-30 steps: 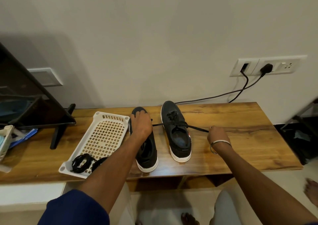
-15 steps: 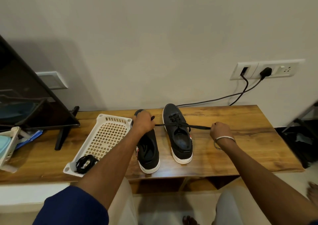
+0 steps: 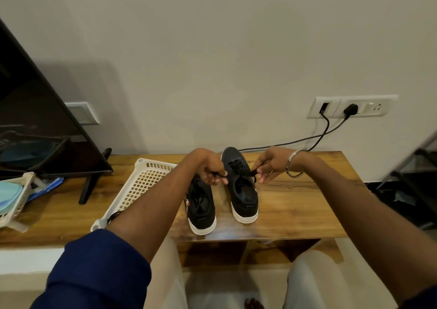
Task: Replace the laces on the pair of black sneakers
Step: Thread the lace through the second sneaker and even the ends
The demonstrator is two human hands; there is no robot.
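Note:
Two black sneakers with white soles stand side by side on the wooden table [image 3: 295, 204], toes toward the wall. The right sneaker [image 3: 241, 190] has a black lace [image 3: 237, 166] threaded across its upper eyelets. My left hand [image 3: 208, 166] pinches the lace's left end just beside the shoe. My right hand [image 3: 269, 166], with a metal bangle on the wrist, pinches the other end at the shoe's right side. The left sneaker [image 3: 201, 207] sits partly under my left forearm. A bundle of black laces [image 3: 113, 215] peeks out in the white basket [image 3: 144, 183].
A dark TV screen [image 3: 35, 124] on a stand fills the left. Another pale basket [image 3: 14, 197] with blue items sits at the far left edge. Black cables [image 3: 316, 138] run from a wall socket behind the shoes. My knees are below the table's front edge.
Both hands have drawn inward from a wide spread to either side of the right sneaker, and the taut lace between them is now short. The view has tilted down slightly.

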